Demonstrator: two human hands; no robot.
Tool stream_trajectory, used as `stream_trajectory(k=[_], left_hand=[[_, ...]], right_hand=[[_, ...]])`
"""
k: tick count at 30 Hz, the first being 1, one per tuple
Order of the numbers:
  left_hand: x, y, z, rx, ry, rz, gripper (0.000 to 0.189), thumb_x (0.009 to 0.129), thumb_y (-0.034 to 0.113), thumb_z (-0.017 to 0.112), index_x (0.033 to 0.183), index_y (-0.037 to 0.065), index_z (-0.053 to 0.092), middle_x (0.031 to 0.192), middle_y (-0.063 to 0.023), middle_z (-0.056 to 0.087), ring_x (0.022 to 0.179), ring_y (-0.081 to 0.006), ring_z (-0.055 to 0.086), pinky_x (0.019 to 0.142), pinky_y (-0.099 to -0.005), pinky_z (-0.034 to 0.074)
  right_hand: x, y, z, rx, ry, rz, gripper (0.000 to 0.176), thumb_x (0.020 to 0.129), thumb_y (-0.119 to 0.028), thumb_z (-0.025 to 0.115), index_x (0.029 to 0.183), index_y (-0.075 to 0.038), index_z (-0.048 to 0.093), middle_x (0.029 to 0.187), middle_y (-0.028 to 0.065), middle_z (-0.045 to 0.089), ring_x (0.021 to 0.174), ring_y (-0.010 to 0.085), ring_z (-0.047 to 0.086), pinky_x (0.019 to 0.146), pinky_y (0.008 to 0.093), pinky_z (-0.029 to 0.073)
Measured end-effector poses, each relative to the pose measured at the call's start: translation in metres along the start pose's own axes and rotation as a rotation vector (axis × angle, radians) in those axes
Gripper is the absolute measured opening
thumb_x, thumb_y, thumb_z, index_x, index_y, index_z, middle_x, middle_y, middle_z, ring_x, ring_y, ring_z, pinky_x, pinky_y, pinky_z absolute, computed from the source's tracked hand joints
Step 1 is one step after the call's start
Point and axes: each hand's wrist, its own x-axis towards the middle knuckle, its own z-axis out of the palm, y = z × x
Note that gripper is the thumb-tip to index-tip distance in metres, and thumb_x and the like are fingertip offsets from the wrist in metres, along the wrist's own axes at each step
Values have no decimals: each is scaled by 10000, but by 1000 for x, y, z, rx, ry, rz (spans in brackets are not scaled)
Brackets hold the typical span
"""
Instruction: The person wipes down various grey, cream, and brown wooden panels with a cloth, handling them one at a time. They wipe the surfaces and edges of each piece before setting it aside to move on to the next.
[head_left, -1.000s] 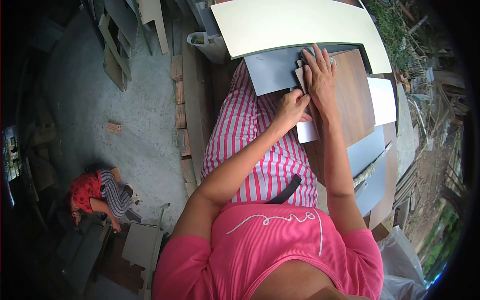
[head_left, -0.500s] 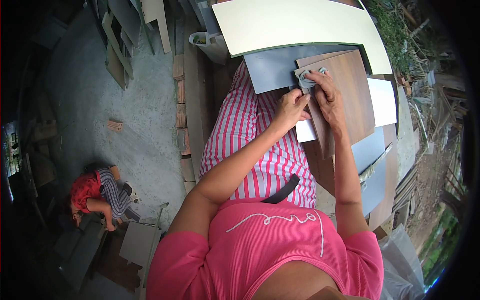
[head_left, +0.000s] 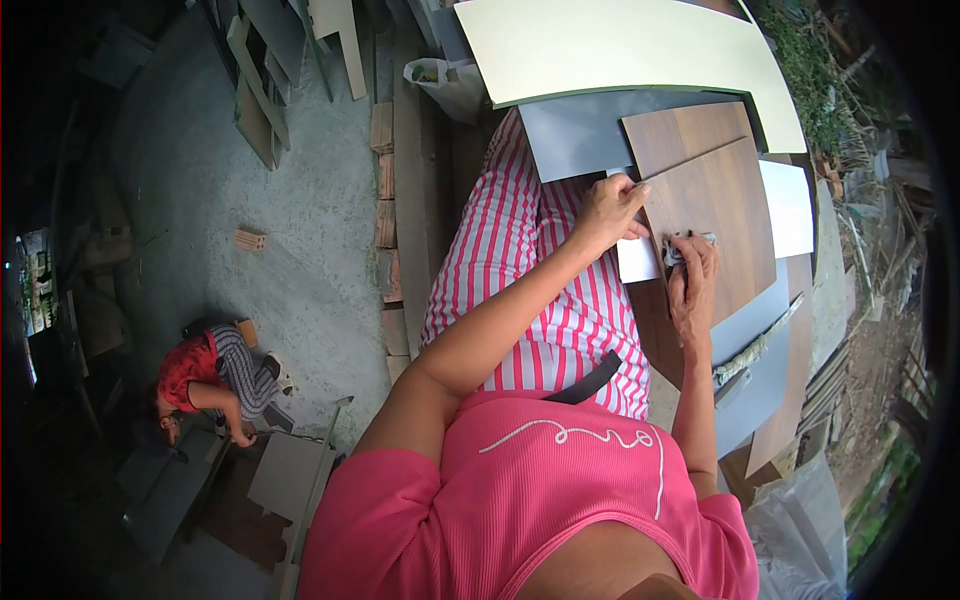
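A brown wood-grain panel (head_left: pixel 725 205) lies at an angle over another wood-grain panel (head_left: pixel 665 137) on a stack of boards. My left hand (head_left: pixel 610 213) pinches the upper panel at its left corner, thumb and fingers closed on the edge. Lower down, my right hand (head_left: pixel 693 285) presses a crumpled grey-white cloth (head_left: pixel 706 239) on the panel's face, near its left edge. Part of the cloth is hidden under my fingers. Beneath the panels, a grey board (head_left: pixel 570 135) and a white board (head_left: pixel 785 205) stick out.
A large cream board (head_left: pixel 630 45) lies beyond the stack. A white bag (head_left: pixel 448 92) stands left of it, beside a row of bricks (head_left: pixel 386 225). A person in red (head_left: pixel 195 372) bends over boards at the lower left. One brick (head_left: pixel 250 240) lies on the concrete floor.
My right hand has slid the cloth down along the panel, toward my body. My left hand stays at the panel's corner. The whole view has shifted slightly.
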Motion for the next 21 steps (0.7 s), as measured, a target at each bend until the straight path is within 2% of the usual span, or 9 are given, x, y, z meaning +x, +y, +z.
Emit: stream_trajectory(k=[1,2,4,5,7,11,18,21], left_hand=[[2,-3,1,34,5,40,348,904,278,531,891,-69,502,797,-127,557,645,-265,674,484,-264,563],[3,-5,1,31,8,33,343,904,274,530,892,-68,503,795,-131,558,644,-265,674,482,-266,563],[2,-5,0,26,5,36,332,904,259,526,888,-72,501,782,-140,567,639,-269,674,473,-262,562],[2,-3,0,28,10,39,332,904,259,526,888,-72,501,782,-140,567,639,-269,674,473,-262,562],[2,-3,-1,56,-5,51,330,902,252,526,881,-77,500,772,-151,574,637,-272,674,464,-255,560],[4,-6,-1,49,-19,67,332,902,248,524,878,-82,500,762,-163,580,632,-272,674,461,-250,560],[5,-7,0,64,-16,87,306,891,219,529,855,-84,508,724,-154,593,616,-271,672,454,-258,557],[3,-9,0,60,-4,98,313,888,223,535,822,-82,520,695,-151,602,594,-257,670,446,-265,548]], right_hand=[[-7,-8,0,8,-4,-8,444,746,32,511,1171,-97,520,1056,112,499,1108,301,475,1074,503,214],[-15,-18,0,-61,-23,33,482,735,-3,569,1200,-107,501,1113,117,463,1156,321,433,1068,511,219],[-36,-24,3,-166,-48,111,640,685,-72,700,1269,-137,447,1195,113,407,1235,343,357,1052,530,234],[-49,-19,7,-162,-47,106,640,685,-72,700,1269,-137,447,1195,113,407,1235,343,357,1052,530,234],[-70,-9,14,-283,83,120,631,697,-67,703,1269,-135,444,1194,117,409,1233,342,355,1049,531,239],[-91,-4,14,-328,146,165,645,689,0,683,1269,-134,437,1207,119,400,1209,340,368,1039,514,264],[-94,-2,-3,-307,62,172,695,610,132,609,1247,-112,476,1214,115,408,1166,320,392,987,431,339],[-90,-9,-20,-296,-5,173,687,606,158,575,1235,-108,496,1203,119,423,1158,318,402,984,432,342]])
